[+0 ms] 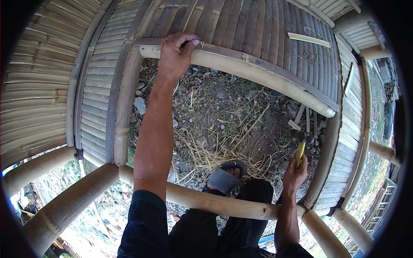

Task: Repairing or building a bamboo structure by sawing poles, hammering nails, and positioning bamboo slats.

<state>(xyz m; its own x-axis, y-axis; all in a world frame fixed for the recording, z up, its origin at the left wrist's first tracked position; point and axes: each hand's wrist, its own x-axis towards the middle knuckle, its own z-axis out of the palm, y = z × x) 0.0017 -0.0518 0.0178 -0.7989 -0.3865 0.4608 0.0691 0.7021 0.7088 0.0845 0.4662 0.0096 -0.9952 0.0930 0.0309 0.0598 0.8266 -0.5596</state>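
Observation:
My left hand (176,53) reaches far forward and grips the edge of a thin bamboo slat (241,55) that lies along a thick bamboo pole (258,75) at the far side of a square opening. My right hand (295,172) is closed around the yellow handle of a hammer (301,142), whose dark metal head points up near the opening's right edge. Below, my foot in a grey sandal (223,178) shows over the ground.
Split-bamboo flooring (99,86) surrounds the opening. A thick bamboo beam (206,200) crosses in front of my legs. Dirt, stones and dry straw (219,120) lie below. A loose bamboo strip (309,39) rests on the floor at upper right.

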